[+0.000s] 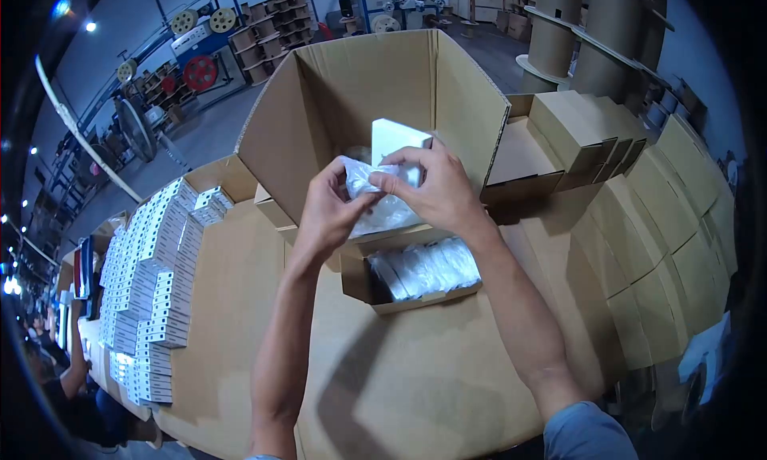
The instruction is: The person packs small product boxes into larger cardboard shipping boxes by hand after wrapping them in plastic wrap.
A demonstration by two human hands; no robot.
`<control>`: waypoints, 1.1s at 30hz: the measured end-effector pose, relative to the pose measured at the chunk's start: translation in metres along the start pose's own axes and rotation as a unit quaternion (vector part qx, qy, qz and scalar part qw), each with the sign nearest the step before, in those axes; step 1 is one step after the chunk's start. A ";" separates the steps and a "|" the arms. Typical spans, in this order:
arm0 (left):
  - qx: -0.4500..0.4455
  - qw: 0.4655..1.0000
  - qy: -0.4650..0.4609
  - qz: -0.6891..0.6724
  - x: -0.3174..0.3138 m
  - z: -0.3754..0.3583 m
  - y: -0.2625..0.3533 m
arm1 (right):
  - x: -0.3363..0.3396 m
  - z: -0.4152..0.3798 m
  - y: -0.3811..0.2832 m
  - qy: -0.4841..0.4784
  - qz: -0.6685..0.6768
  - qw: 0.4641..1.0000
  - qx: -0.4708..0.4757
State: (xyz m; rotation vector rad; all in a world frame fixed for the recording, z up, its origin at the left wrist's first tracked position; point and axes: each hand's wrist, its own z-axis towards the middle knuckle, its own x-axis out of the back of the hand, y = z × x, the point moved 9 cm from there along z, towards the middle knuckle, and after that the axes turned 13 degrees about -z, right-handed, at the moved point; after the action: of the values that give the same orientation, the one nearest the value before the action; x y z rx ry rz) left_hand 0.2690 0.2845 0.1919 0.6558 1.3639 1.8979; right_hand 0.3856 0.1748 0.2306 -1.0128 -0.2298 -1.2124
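Note:
My left hand (pixel 326 208) is closed, its thumb and fingers pinching the crumpled edge of a clear plastic bag (pixel 362 172). Closed against the same bag, my right hand (pixel 443 190) has its thumb tip on the film. A small white box (pixel 391 132) stands tilted behind my right fingers and appears held by them; its lower part is covered. Just below both hands, an open brown tray box (pixel 423 298) contains a row of white items in clear plastic (pixel 423 270). More clear film lies under my hands near the large carton.
A large open carton (pixel 363 84) stands ahead. Stacked small white boxes (pixel 152 276) line the left side of the brown work surface (pixel 232 340). Folded brown boxes (pixel 587 132) and stacked cardboard pieces (pixel 663 260) occupy the right. Another person's arm (pixel 76 356) shows far left.

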 end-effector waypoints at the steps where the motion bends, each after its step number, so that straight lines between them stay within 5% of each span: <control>1: 0.008 1.000 0.002 -0.004 -0.004 -0.009 0.007 | -0.004 -0.003 -0.001 -0.013 0.027 1.000 0.010; 6: 0.031 0.992 -0.036 -0.117 -0.015 -0.067 0.026 | 0.005 -0.039 -0.028 -0.019 0.065 0.997 0.046; 11: 0.026 0.965 0.024 -0.261 -0.006 -0.115 0.006 | 0.013 -0.082 -0.041 -0.034 0.121 0.991 0.056; 17: -0.001 0.940 0.146 -0.308 -0.019 -0.192 -0.004 | -0.021 -0.162 -0.021 -0.048 0.239 0.966 -0.082; 19: -0.019 0.950 0.196 -0.243 -0.018 -0.217 -0.010 | -0.034 -0.193 -0.030 -0.090 0.357 0.915 -0.162; 23: -0.052 0.919 0.259 -0.293 -0.016 -0.264 -0.024 | -0.027 -0.228 -0.053 -0.010 0.297 0.952 -0.073; 27: -0.041 0.855 0.339 -0.390 -0.010 -0.293 -0.033 | -0.040 -0.275 -0.048 -0.076 0.276 0.939 -0.189; 30: 0.021 0.873 0.335 -0.354 -0.027 -0.304 -0.026 | -0.033 -0.301 -0.059 -0.012 0.264 0.946 -0.186; 33: 0.028 0.922 0.309 -0.230 -0.030 -0.317 -0.032 | -0.033 -0.312 -0.054 -0.047 0.301 0.937 -0.174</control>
State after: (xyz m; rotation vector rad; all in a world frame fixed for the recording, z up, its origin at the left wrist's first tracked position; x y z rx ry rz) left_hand 0.0613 0.0788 0.0611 -0.2742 1.7660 1.7310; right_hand 0.2174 -0.0358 0.0619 -1.3268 0.2234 -0.6508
